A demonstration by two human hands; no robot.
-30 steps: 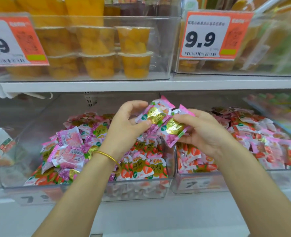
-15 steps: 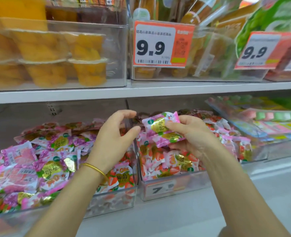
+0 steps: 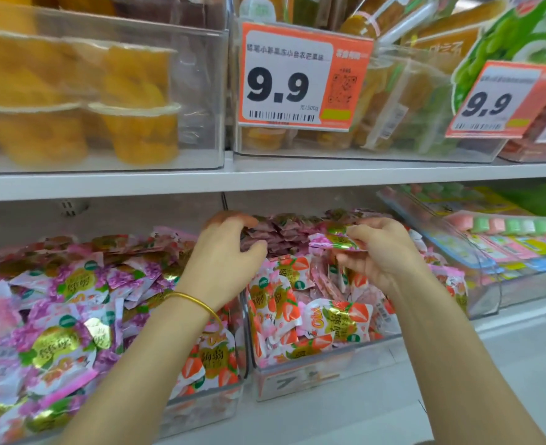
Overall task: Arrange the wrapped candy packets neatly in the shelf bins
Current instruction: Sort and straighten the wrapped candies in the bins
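Wrapped candy packets (image 3: 336,240) in pink-purple and gold foil are pinched in the right hand (image 3: 380,252), thumb on top and fingers curled underneath. They are held roughly flat above the middle of the strawberry bin (image 3: 313,372), a clear bin on the lower shelf filled with red-and-white strawberry packets (image 3: 336,316). How many packets are in the pinch cannot be told.

The left hand (image 3: 223,252) hovers over the strawberry bin's left wall with its fingers loosely curved and the thumb apart, and it holds nothing. Its fingertips are close to the dark pink packets (image 3: 275,232) stacked at the back of the strawberry bin; whether they touch cannot be told. A gold bangle (image 3: 194,301) circles the left wrist, just left of the strawberry bin.

Touching the strawberry bin on its left is a neighbouring bin (image 3: 201,409) heaped with purple-and-gold packets (image 3: 66,316). A few strawberry-print packets (image 3: 214,358) lie in the front corner nearest the strawberry bin. To the right of the strawberry bin stands a slanted clear bin (image 3: 490,303) of pastel sweets.

Above the strawberry bin runs a white shelf board (image 3: 265,178). Directly above the strawberry bin hangs a 9.9 price tag (image 3: 303,78), with orange jelly cups (image 3: 137,130) above and to its left. A second 9.9 tag (image 3: 496,101) is above and to its right.
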